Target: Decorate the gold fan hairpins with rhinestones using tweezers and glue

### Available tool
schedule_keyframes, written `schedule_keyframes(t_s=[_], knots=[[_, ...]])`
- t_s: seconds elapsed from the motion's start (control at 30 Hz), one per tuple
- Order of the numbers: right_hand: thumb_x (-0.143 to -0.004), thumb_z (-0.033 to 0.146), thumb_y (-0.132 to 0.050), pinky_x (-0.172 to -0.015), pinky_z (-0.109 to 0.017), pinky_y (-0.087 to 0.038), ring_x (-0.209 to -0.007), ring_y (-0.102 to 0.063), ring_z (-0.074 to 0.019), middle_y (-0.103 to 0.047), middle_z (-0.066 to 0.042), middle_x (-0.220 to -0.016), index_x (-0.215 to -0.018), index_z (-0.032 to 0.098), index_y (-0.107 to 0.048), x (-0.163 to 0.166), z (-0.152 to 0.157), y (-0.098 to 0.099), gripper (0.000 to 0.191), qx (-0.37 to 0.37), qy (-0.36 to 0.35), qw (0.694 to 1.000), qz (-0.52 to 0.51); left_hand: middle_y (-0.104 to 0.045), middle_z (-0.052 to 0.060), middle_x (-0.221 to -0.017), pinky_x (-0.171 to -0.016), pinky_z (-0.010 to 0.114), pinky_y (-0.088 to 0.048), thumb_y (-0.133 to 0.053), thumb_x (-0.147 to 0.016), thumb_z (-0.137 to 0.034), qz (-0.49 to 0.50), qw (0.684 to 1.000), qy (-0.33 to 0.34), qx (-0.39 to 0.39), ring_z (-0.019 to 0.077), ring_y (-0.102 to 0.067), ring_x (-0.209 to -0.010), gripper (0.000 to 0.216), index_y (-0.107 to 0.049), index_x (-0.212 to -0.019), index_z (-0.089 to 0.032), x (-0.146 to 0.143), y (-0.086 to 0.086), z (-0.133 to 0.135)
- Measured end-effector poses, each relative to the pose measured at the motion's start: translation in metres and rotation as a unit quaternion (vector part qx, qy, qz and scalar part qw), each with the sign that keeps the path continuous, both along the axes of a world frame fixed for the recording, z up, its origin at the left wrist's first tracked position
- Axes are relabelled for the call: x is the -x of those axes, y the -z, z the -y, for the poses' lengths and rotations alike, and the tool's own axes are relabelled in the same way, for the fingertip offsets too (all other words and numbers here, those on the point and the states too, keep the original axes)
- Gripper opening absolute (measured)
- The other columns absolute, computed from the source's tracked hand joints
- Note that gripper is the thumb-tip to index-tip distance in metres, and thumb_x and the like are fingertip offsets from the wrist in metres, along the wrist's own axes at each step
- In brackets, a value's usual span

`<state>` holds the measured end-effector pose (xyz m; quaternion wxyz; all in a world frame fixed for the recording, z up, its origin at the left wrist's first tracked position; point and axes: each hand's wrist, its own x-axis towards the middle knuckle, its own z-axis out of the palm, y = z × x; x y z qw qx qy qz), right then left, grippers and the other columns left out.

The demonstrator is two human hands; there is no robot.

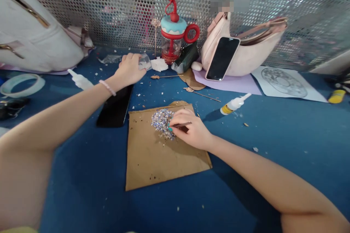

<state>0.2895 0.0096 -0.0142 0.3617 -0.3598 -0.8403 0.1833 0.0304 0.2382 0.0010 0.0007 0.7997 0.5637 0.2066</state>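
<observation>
My left hand [129, 68], with a beaded bracelet at the wrist, is closed on a small clear plastic cup [144, 62] near the back of the table. White bits show inside the cup. Over a brown cardboard sheet [153, 164], my right hand [191, 129] pinches a thin dark stick-like tool [182, 124]; its exact kind is unclear. The fingertips are at the right side of a heap of small shiny blue, silver and pinkish beads or gems [162, 121] on the cardboard. The tool's tip is hidden by the fingers.
A white glue bottle [232, 105] stands right of the cardboard. Ornamental hairpins [166, 76], a red-handled drinking cup [173, 31], a pink bag [251, 54] and a leaning phone [222, 58] are behind. A black tablet or phone [115, 111] lies under my left forearm; tape [22, 84] is far left.
</observation>
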Motion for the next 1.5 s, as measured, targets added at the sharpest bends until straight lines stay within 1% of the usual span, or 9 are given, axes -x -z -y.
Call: schedule_keyframes(t_s=[0.13,0.27,0.8,0.93,1.03,1.13,1.23,1.37,1.5], knots=[[-0.094,0.021,-0.060,-0.087,-0.038,-0.050,-0.090,-0.065,-0.0195,-0.072,-0.002,-0.082,-0.087,0.023,-0.069,0.000,0.000,-0.001,0.011,-0.002,-0.006,1.000,-0.003,-0.052,0.013,-0.146,-0.119,0.061,-0.038,-0.063,-0.086,-0.047,-0.040,0.998,0.035,0.026,0.0434,-0.044,-0.141,0.067,-0.045,-0.147,-0.024,0.042,0.012,0.067],[-0.095,0.022,-0.059,-0.087,-0.038,-0.050,-0.089,-0.065,-0.0193,-0.071,-0.002,-0.081,-0.087,0.023,-0.069,-0.001,-0.001,-0.001,0.012,-0.003,-0.009,1.000,0.001,-0.051,0.013,-0.149,-0.120,0.060,-0.038,-0.057,-0.085,-0.049,-0.057,0.996,0.049,0.041,0.0410,-0.042,-0.144,0.070,-0.041,-0.149,-0.025,0.061,0.027,0.098],[-0.092,0.020,-0.062,-0.084,-0.038,-0.054,-0.090,-0.066,-0.0199,-0.072,-0.003,-0.084,-0.089,0.023,-0.070,-0.003,-0.001,0.001,0.009,-0.005,0.003,1.000,-0.010,-0.041,0.016,-0.161,-0.124,0.053,-0.035,-0.050,-0.091,-0.045,-0.044,0.995,0.049,0.080,0.0362,-0.034,-0.153,0.079,-0.022,-0.161,-0.022,0.059,0.025,0.105],[-0.092,0.020,-0.063,-0.084,-0.038,-0.056,-0.092,-0.068,-0.0199,-0.073,-0.004,-0.088,-0.090,0.023,-0.070,-0.003,-0.001,0.001,0.008,-0.006,0.006,1.000,-0.015,-0.029,0.011,-0.169,-0.126,0.054,-0.031,-0.050,-0.090,-0.065,-0.073,0.980,0.089,0.162,0.0373,-0.025,-0.157,0.089,-0.017,-0.164,-0.029,0.078,0.006,0.099],[-0.092,0.020,-0.063,-0.082,-0.037,-0.058,-0.091,-0.069,-0.0190,-0.072,-0.005,-0.090,-0.091,0.022,-0.070,-0.004,-0.001,0.001,0.007,0.000,0.014,1.000,-0.019,-0.012,0.002,-0.174,-0.125,0.052,-0.032,-0.069,-0.070,-0.078,-0.110,0.956,0.148,0.229,0.0376,-0.018,-0.158,0.118,-0.008,-0.165,-0.040,0.095,-0.018,0.102],[-0.092,0.020,-0.064,-0.079,-0.036,-0.058,-0.089,-0.070,-0.0186,-0.072,-0.005,-0.091,-0.091,0.022,-0.070,-0.006,-0.002,0.000,0.006,0.004,0.020,1.000,-0.023,0.000,0.005,-0.174,-0.127,0.053,-0.024,-0.078,-0.059,-0.079,-0.138,0.935,0.184,0.271,0.0399,-0.012,-0.159,0.139,-0.001,-0.166,-0.035,0.104,-0.036,0.109],[-0.092,0.020,-0.064,-0.080,-0.037,-0.059,-0.089,-0.070,-0.0188,-0.072,-0.005,-0.090,-0.091,0.022,-0.070,-0.007,-0.002,0.001,0.006,0.005,0.016,1.000,-0.024,0.004,0.011,-0.174,-0.127,0.055,-0.016,-0.071,-0.072,-0.076,-0.146,0.925,0.196,0.290,0.0417,-0.005,-0.159,0.129,0.000,-0.166,-0.026,0.105,-0.040,0.111],[-0.093,0.021,-0.065,-0.079,-0.037,-0.059,-0.089,-0.070,-0.0191,-0.072,-0.005,-0.091,-0.091,0.023,-0.070,-0.007,-0.003,0.002,0.006,0.005,0.019,0.999,-0.027,0.008,0.015,-0.173,-0.126,0.057,-0.013,-0.038,-0.098,-0.071,-0.128,0.936,0.167,0.283,0.0398,-0.001,-0.160,0.097,0.006,-0.165,-0.018,0.108,-0.032,0.105],[-0.092,0.021,-0.065,-0.078,-0.037,-0.059,-0.091,-0.071,-0.0200,-0.072,-0.005,-0.091,-0.091,0.023,-0.071,-0.006,-0.002,0.001,0.006,0.007,0.022,0.999,-0.026,0.005,0.017,-0.173,-0.128,0.049,-0.013,-0.030,-0.102,-0.067,-0.121,0.939,0.162,0.278,0.0357,-0.007,-0.160,0.092,0.005,-0.164,-0.009,0.115,-0.027,0.101]])
